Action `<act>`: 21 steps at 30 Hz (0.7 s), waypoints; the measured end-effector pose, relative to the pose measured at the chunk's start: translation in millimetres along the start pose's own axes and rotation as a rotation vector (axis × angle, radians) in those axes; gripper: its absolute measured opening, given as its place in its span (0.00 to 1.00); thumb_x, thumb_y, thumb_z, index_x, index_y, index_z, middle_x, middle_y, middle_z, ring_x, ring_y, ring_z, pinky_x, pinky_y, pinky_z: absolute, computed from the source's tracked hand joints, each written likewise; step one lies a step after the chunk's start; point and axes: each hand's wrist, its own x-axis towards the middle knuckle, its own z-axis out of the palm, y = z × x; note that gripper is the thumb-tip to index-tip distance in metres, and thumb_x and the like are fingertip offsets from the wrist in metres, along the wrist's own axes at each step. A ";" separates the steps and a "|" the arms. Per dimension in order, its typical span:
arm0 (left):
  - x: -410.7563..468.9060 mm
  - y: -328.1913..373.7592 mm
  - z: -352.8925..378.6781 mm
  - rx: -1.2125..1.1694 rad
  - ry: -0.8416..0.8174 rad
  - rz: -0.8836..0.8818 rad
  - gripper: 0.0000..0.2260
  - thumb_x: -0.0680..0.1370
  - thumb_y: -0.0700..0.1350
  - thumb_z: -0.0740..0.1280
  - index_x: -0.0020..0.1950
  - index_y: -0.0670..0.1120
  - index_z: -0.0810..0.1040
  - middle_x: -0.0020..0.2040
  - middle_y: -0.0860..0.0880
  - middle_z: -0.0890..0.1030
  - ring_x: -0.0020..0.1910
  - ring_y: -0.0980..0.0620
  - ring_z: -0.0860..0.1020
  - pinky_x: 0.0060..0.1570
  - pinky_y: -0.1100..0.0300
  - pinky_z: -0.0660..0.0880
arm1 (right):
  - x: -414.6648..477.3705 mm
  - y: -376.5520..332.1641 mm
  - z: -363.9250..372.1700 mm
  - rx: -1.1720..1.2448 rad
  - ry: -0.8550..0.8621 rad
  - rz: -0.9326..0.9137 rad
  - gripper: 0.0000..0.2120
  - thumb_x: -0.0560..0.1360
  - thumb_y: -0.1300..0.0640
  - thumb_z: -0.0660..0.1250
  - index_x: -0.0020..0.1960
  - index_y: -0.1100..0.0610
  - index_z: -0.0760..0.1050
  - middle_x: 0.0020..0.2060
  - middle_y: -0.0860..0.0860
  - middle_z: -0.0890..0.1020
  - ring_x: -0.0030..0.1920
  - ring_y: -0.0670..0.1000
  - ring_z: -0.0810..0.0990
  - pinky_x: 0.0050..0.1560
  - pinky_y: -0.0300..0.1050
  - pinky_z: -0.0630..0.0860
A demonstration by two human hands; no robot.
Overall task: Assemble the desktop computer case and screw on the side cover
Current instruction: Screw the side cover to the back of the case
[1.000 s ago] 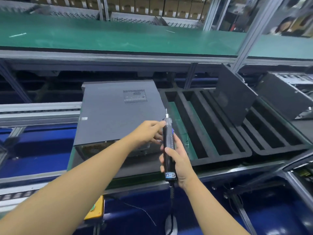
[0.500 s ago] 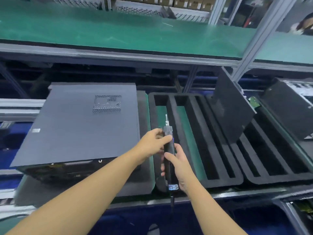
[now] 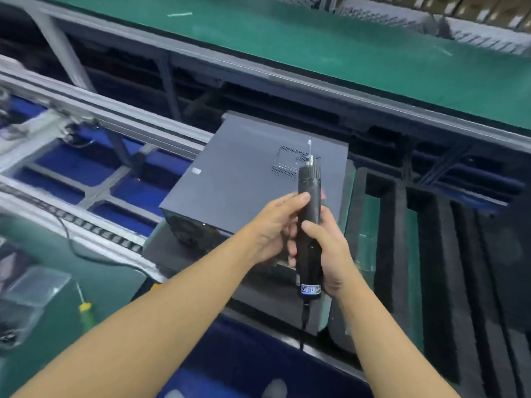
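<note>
Near the computer case (image 3: 244,179), beside a foam tray (image 3: 389,225), your left hand (image 3: 270,228) and right hand (image 3: 330,249) are gripping a screwdriver (image 3: 309,206).

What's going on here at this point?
A person holds a corded electric screwdriver in both hands: the right hand grips the lower barrel, and the left hand holds it higher up. Its bit points up and away, touching nothing. Behind it, the computer case lies flat with its vented side cover on top. No screw is being driven yet. A black foam tray sits to the right.
</note>
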 end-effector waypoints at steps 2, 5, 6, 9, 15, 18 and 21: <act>-30.6 5.8 -33.3 -0.016 0.048 0.015 0.22 0.73 0.66 0.67 0.62 0.56 0.80 0.54 0.40 0.74 0.28 0.47 0.73 0.24 0.59 0.74 | 11.2 14.2 40.2 0.000 -0.076 0.068 0.20 0.73 0.58 0.61 0.64 0.52 0.70 0.38 0.55 0.78 0.31 0.54 0.76 0.29 0.47 0.77; -82.4 6.3 -88.8 -0.103 0.199 0.079 0.24 0.68 0.69 0.70 0.58 0.58 0.83 0.62 0.55 0.80 0.44 0.50 0.70 0.30 0.60 0.69 | 26.1 48.8 105.4 -0.015 -0.163 0.175 0.23 0.69 0.60 0.60 0.65 0.53 0.70 0.40 0.57 0.78 0.33 0.55 0.77 0.32 0.49 0.78; -100.8 5.3 -107.7 -0.138 0.254 0.099 0.24 0.69 0.69 0.69 0.58 0.57 0.83 0.62 0.55 0.81 0.44 0.50 0.69 0.26 0.62 0.67 | 30.4 62.8 127.4 -0.028 -0.189 0.205 0.24 0.69 0.60 0.60 0.65 0.53 0.70 0.41 0.58 0.78 0.33 0.55 0.78 0.32 0.50 0.79; -159.9 0.3 -165.7 -0.244 0.447 0.115 0.23 0.73 0.67 0.65 0.61 0.56 0.82 0.62 0.53 0.82 0.46 0.51 0.78 0.28 0.64 0.70 | 42.6 110.1 192.0 -0.089 -0.269 0.303 0.25 0.70 0.60 0.62 0.67 0.53 0.68 0.44 0.59 0.80 0.36 0.56 0.82 0.36 0.53 0.82; -261.0 -23.9 -263.6 -0.254 0.796 -0.086 0.21 0.78 0.65 0.62 0.54 0.51 0.84 0.50 0.49 0.83 0.43 0.49 0.77 0.37 0.57 0.68 | 56.6 215.8 290.7 -0.272 -0.359 0.422 0.24 0.73 0.56 0.67 0.68 0.50 0.71 0.58 0.58 0.83 0.57 0.59 0.84 0.62 0.61 0.78; -297.9 -40.1 -296.1 -0.108 0.965 -0.065 0.14 0.80 0.53 0.67 0.57 0.45 0.81 0.46 0.46 0.86 0.42 0.50 0.83 0.39 0.59 0.76 | 59.4 265.2 327.1 -0.349 -0.322 0.484 0.22 0.71 0.55 0.67 0.64 0.51 0.70 0.57 0.57 0.83 0.54 0.54 0.85 0.54 0.54 0.83; -326.9 -55.5 -320.5 0.039 1.041 -0.092 0.08 0.80 0.46 0.67 0.58 0.47 0.81 0.47 0.48 0.86 0.50 0.50 0.84 0.51 0.59 0.78 | 60.3 313.0 354.7 -0.392 -0.272 0.543 0.18 0.73 0.59 0.66 0.62 0.52 0.68 0.52 0.56 0.83 0.50 0.53 0.85 0.46 0.46 0.82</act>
